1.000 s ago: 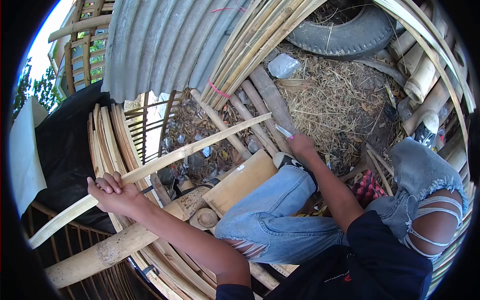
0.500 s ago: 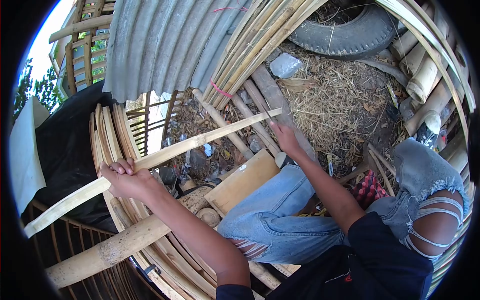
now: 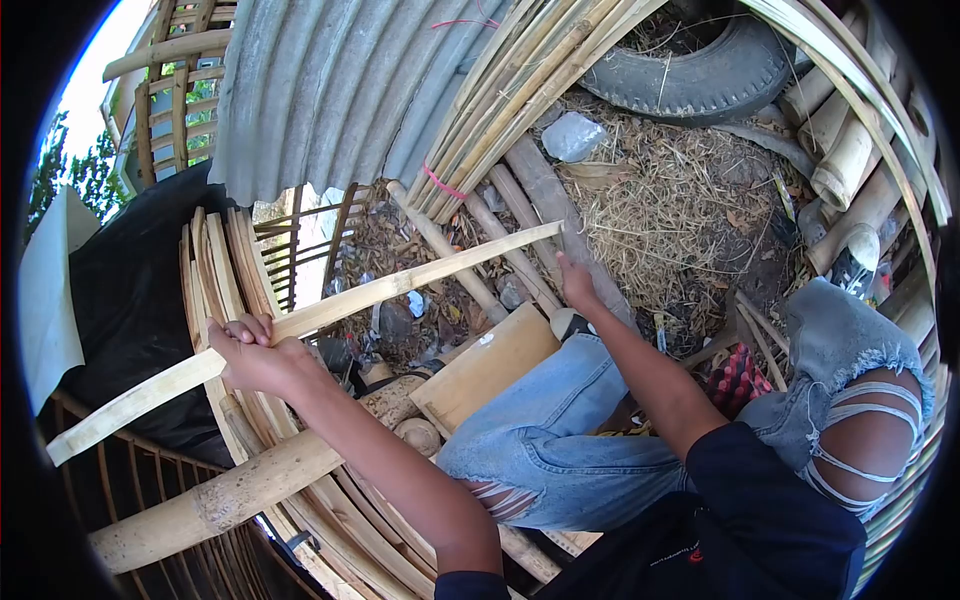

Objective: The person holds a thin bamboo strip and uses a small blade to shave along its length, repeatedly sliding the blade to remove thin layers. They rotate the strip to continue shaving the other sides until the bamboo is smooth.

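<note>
A long, pale bamboo strip [image 3: 400,285] slants from the lower left up to the middle. My left hand [image 3: 258,355] is closed round it left of its middle, with the fingers over its upper edge. Just below the strip's far end is my right hand [image 3: 577,283], its fingers drawn together. Whatever it grips is too hidden to name; in the earlier view a thin dark blade reached from it to the strip. Under my left forearm lies a thick bamboo pole [image 3: 235,495].
A bundle of bamboo strips [image 3: 500,105] with a pink tie leans by corrugated metal sheeting [image 3: 310,95]. Beyond lie a tyre [image 3: 690,80] and dry straw [image 3: 670,215]. More split strips [image 3: 225,270] stand at left; a wooden block [image 3: 487,362] sits near my knee.
My right hand has moved slightly down, and the thin blade no longer shows against the strip. The strip's right end sits slightly lower; my left hand still holds it.
</note>
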The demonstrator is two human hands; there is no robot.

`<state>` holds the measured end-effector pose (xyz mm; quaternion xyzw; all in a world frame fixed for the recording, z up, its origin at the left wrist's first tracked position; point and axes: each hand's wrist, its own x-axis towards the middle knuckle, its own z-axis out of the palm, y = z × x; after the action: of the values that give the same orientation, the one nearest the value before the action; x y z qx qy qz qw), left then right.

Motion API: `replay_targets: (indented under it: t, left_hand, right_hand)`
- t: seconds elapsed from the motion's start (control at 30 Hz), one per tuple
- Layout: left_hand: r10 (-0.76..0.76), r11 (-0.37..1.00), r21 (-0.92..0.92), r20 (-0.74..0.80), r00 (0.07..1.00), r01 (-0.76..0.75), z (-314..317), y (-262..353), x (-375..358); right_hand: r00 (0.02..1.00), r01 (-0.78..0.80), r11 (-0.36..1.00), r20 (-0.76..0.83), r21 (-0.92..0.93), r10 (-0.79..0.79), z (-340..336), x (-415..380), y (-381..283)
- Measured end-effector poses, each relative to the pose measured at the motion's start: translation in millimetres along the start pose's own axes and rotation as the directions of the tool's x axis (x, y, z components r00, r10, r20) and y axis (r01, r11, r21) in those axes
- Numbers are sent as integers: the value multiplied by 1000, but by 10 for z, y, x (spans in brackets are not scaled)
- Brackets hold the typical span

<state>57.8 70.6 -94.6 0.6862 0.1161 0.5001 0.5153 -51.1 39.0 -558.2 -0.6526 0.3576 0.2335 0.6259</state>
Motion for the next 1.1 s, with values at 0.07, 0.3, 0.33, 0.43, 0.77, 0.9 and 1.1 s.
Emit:
replay_targets:
  t: [0.07,0.3,0.33,0.43,0.77,0.9,1.1]
  left_hand:
    - [-1,1000,9,-16,1000,1,-9,-3,-6]
    - [-23,994,-101,134,991,37,-30,-16,21]
    - [-18,992,-120,169,985,39,-12,-12,20]
    - [-17,992,-120,180,984,39,62,2,-9]
    - [2,989,-143,274,962,39,112,55,-64]
    - [-26,976,-196,345,938,99,98,74,-58]
    - [7,957,-261,452,892,124,15,54,-29]
  right_hand:
    - [969,192,965,121,180,-215,-170,-375,-492]
    - [737,488,779,291,394,-610,-306,-1215,-1548]
    - [755,497,770,239,399,-611,-375,-1207,-1570]
    - [942,244,955,192,171,-275,-234,-543,-1021]
    - [746,380,813,374,441,-551,-719,-1396,-1932]
    - [760,412,812,334,414,-557,-606,-1550,-1871]
    - [957,288,957,20,34,-289,-528,-186,-701]
